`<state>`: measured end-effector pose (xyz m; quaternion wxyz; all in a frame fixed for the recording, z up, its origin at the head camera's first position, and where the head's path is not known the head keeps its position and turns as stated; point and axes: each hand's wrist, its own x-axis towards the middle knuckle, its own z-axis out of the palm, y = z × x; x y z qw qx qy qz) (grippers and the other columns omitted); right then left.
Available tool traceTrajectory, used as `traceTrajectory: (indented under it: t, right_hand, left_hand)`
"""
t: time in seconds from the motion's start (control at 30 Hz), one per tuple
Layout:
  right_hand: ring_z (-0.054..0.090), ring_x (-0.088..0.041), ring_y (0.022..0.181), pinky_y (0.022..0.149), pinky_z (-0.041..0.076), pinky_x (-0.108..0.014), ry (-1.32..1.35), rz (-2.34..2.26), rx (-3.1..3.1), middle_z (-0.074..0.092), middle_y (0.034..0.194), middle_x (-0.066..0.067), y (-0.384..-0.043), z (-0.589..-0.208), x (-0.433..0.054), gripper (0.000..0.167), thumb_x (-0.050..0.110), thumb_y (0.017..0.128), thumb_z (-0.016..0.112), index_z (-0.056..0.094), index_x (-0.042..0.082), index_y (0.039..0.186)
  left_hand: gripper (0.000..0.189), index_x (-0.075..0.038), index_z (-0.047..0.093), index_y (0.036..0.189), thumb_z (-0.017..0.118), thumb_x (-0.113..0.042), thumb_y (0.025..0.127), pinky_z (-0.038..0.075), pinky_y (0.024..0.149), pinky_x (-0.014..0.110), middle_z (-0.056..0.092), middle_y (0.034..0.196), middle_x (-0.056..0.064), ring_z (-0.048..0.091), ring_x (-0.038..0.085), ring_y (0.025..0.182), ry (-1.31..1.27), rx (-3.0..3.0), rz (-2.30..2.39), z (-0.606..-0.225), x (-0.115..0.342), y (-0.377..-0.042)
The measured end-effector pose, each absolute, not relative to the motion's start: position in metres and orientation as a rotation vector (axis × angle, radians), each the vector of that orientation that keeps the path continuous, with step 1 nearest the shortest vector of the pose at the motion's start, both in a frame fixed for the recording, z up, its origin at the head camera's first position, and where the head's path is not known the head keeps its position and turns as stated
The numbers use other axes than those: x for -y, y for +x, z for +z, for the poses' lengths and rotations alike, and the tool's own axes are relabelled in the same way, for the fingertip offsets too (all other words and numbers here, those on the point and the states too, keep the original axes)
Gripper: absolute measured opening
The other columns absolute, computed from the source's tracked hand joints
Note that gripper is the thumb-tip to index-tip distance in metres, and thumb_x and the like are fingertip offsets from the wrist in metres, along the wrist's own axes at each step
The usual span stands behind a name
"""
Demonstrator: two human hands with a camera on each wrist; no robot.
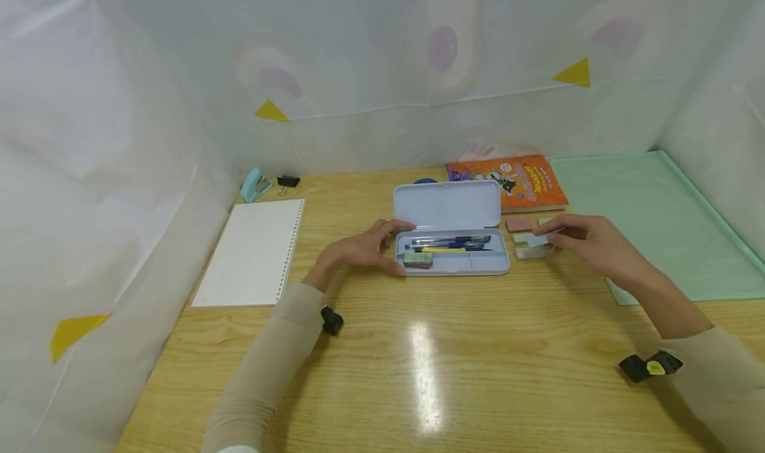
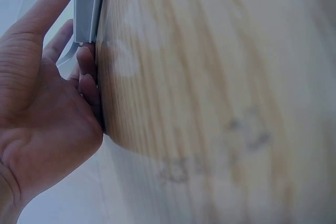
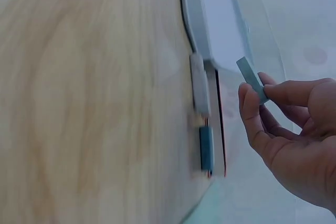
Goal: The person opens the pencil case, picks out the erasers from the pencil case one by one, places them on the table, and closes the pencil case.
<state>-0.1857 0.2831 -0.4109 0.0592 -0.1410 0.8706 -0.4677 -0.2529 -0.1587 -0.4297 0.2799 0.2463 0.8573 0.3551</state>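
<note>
A pale blue pencil case (image 1: pixel 460 263) lies with its lid (image 1: pixel 447 204) raised. Its tray holds several pens (image 1: pixel 451 243) and a green eraser-like block (image 1: pixel 417 259) over a pink one. My left hand (image 1: pixel 362 248) grips the case's left end, thumb at the front corner and fingers toward the hinge side. To the right of the case, my right hand (image 1: pixel 588 244) pinches a small light blue block (image 3: pixel 252 80), probably an eraser, between thumb and fingers. Beneath and beside it are a pink block (image 1: pixel 518 225) and a whitish block (image 1: pixel 530 252) on the table.
An orange book (image 1: pixel 540 181) lies behind the case. A pale green mat (image 1: pixel 675 227) covers the table's right side. On the left are a white notepad (image 1: pixel 251 254), a light blue stapler (image 1: pixel 255 185) and a black binder clip (image 1: pixel 289 181). Sheeting (image 1: pixel 370 54) hangs round the table.
</note>
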Motion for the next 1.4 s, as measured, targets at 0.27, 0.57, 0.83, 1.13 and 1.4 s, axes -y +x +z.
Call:
traceTrajectory:
  t: [0.27, 0.57, 0.83, 1.13, 1.4]
  right_hand:
    - [0.073, -0.010, 0.093, 0.081, 0.050, -0.014, -0.362, -1.345, -2.632, 0.078, 0.106, -0.005, -0.185, -0.421, -0.319, 0.030, 0.019, 0.107, 0.061, 0.068, -0.001, 0.128]
    - [0.073, -0.013, 0.089, 0.080, 0.050, -0.014, -0.388, -1.219, -2.682, 0.077, 0.103, -0.010, -0.187, -0.422, -0.330, 0.026, 0.017, 0.107, 0.060, 0.071, 0.001, 0.124]
    - [0.071, -0.009, 0.089, 0.078, 0.050, -0.020, -0.367, -1.146, -2.708, 0.077, 0.104, -0.009, -0.187, -0.423, -0.330, 0.026, 0.020, 0.108, 0.059, 0.072, 0.004, 0.125]
    - [0.069, -0.005, 0.090, 0.074, 0.051, -0.027, -0.396, -1.073, -2.726, 0.075, 0.112, -0.015, -0.184, -0.421, -0.334, 0.034, 0.027, 0.110, 0.054, 0.069, 0.003, 0.130]
    - [0.070, -0.009, 0.089, 0.074, 0.053, -0.027, -0.438, -1.114, -2.739, 0.076, 0.106, -0.006, -0.181, -0.418, -0.347, 0.030, 0.021, 0.110, 0.054, 0.068, 0.003, 0.130]
  left_hand:
    - [0.091, -0.038, 0.037, 0.157, 0.090, -0.035, 0.083, 0.035, 0.103, 0.042, 0.036, 0.141, 0.006, 0.036, 0.026, 0.121, 0.651, -2.300, 0.964, -0.429, 0.159, -0.254]
    - [0.091, -0.038, 0.037, 0.157, 0.090, -0.035, 0.083, 0.034, 0.103, 0.041, 0.036, 0.141, 0.006, 0.036, 0.026, 0.121, 0.655, -2.291, 0.972, -0.429, 0.160, -0.253]
    - [0.090, -0.038, 0.038, 0.157, 0.089, -0.036, 0.083, 0.034, 0.107, 0.044, 0.036, 0.144, 0.006, 0.037, 0.027, 0.124, 0.671, -2.286, 0.963, -0.429, 0.160, -0.253]
    - [0.089, -0.039, 0.037, 0.157, 0.088, -0.036, 0.084, 0.034, 0.108, 0.044, 0.035, 0.146, 0.006, 0.037, 0.026, 0.125, 0.670, -2.293, 0.955, -0.431, 0.160, -0.252]
    - [0.090, -0.039, 0.037, 0.157, 0.089, -0.036, 0.083, 0.034, 0.109, 0.045, 0.035, 0.149, 0.006, 0.038, 0.026, 0.127, 0.672, -2.298, 0.962, -0.431, 0.160, -0.252]
